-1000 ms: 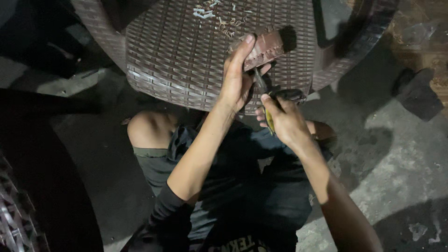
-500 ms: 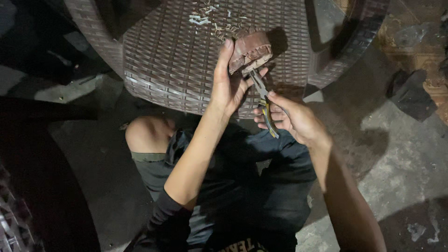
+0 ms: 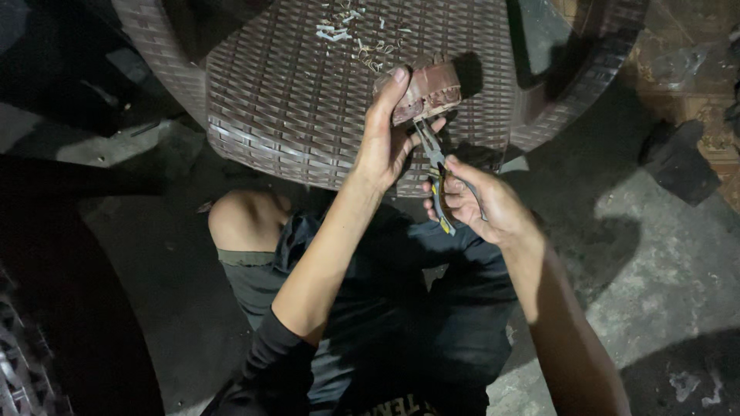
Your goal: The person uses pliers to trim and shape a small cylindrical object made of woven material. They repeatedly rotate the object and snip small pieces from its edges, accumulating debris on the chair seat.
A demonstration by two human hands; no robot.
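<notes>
- Pliers (image 3: 434,166) sit in the right hand (image 3: 482,202), fingers wrapped around the handles, tips biting under a round brown part (image 3: 425,91).
- Left hand (image 3: 383,142) clamps that part above the woven chair seat (image 3: 293,100).
- It seems stiff and rather heavy; holding it by the sides looks safest.

I see brown woven plastic chair (image 3: 308,100), ribbed, faint sheen. Round part (image 3: 428,91) upper centre: dull reddish-brown, rough, looks like wound metal. Pliers (image 3: 433,166): bare metal nose, yellow-black rubbery grips. Floor (image 3: 663,254) right: rough matt concrete.
</notes>
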